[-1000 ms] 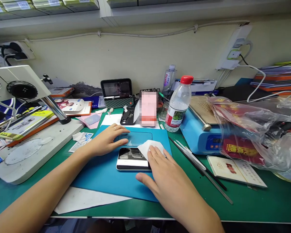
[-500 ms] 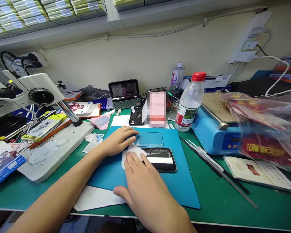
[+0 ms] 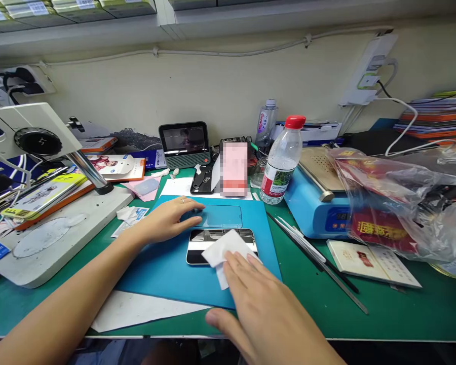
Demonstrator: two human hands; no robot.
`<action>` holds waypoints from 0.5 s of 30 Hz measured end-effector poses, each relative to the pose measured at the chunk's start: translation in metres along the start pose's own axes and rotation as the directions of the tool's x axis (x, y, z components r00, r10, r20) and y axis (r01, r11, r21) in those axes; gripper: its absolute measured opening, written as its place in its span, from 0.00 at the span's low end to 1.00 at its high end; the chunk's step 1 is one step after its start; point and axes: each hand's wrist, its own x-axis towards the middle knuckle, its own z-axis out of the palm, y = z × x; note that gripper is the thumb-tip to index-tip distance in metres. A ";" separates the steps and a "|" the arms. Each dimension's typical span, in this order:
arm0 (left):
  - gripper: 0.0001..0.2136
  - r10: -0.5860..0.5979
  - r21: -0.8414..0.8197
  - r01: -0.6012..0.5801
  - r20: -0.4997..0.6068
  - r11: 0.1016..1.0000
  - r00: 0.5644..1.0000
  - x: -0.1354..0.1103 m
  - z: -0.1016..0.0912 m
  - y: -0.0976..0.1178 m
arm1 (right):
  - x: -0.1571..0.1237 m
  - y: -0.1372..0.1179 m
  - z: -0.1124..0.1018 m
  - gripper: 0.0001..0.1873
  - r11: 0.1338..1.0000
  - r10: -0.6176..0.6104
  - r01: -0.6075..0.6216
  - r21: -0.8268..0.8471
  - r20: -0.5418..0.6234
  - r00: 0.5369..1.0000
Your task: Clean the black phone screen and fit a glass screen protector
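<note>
A smartphone (image 3: 197,257) lies with its glossy dark face up on a blue mat (image 3: 167,276), a bright reflection running across it. Flat fingers of my right hand (image 3: 258,294) press a folded white wipe (image 3: 226,246) onto the right part of the phone, the thumb spread away. Just beyond the phone rests a clear, dark-edged screen protector (image 3: 224,215). At its left end is my left hand (image 3: 175,218), thumb and fingers apart; whether the fingertips touch it I cannot tell.
Left stands a microscope stand base (image 3: 61,235). A red-capped bottle (image 3: 283,162), a small display (image 3: 184,144) and a pink upright item (image 3: 233,167) are at the back. To the right are a blue heating unit (image 3: 315,203), thin metal tools (image 3: 327,266) and a plastic bag (image 3: 387,197).
My right hand has slid the wipe rightward across the phone, so the phone's left end now shows. The left hand keeps its place by the screen protector. The camera view has shifted.
</note>
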 end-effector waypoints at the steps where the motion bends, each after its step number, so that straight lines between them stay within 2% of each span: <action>1: 0.21 -0.008 0.006 0.008 0.000 1.000 1.000 0.000 -0.001 0.001 | -0.004 0.005 0.000 0.41 0.999 0.036 -0.036 -0.030 -0.015 0.999; 5: 0.21 -0.026 0.029 0.025 0.002 0.999 1.000 0.000 -0.004 0.005 | -0.007 0.020 -0.003 0.40 0.990 0.109 -0.114 -0.078 -0.060 0.992; 10: 0.21 -0.024 0.066 0.025 -0.017 0.998 1.000 0.001 -0.004 0.005 | 0.014 0.033 -0.012 0.40 0.992 0.116 -0.120 -0.041 -0.089 0.989; 15: 0.25 -0.055 0.112 0.057 -0.022 0.992 0.998 0.000 -0.001 -0.004 | 0.034 0.017 -0.007 0.43 0.997 0.072 -0.076 -0.021 -0.125 0.990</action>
